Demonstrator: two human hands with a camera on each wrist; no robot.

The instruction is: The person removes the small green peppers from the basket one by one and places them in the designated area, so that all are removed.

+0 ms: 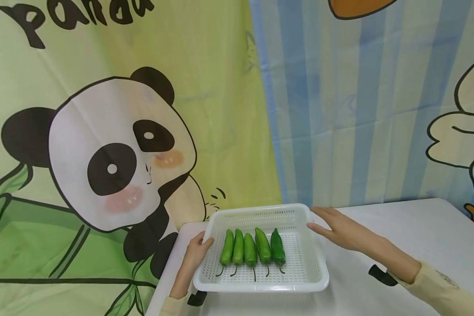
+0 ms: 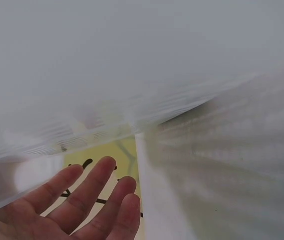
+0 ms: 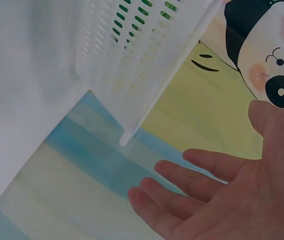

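A white plastic basket (image 1: 260, 287) with slotted walls sits on the white table, in the lower middle of the head view. Several green peppers (image 1: 250, 250) lie side by side in it, their stems toward the near side. My left hand (image 1: 196, 254) holds the basket's left rim, thumb over the edge. In the left wrist view its fingers (image 2: 89, 192) extend along the outside, while the thumb is hidden. Beside the far right corner is my right hand (image 1: 345, 230), its fingers straight and spread. A gap separates it from the basket in the right wrist view.
The white table (image 1: 403, 232) extends to the right of the basket. Behind it hangs a cloth backdrop with a panda (image 1: 102, 114) on the left and blue stripes (image 1: 332, 109) on the right. Black straps (image 1: 382, 275) are at both wrists.
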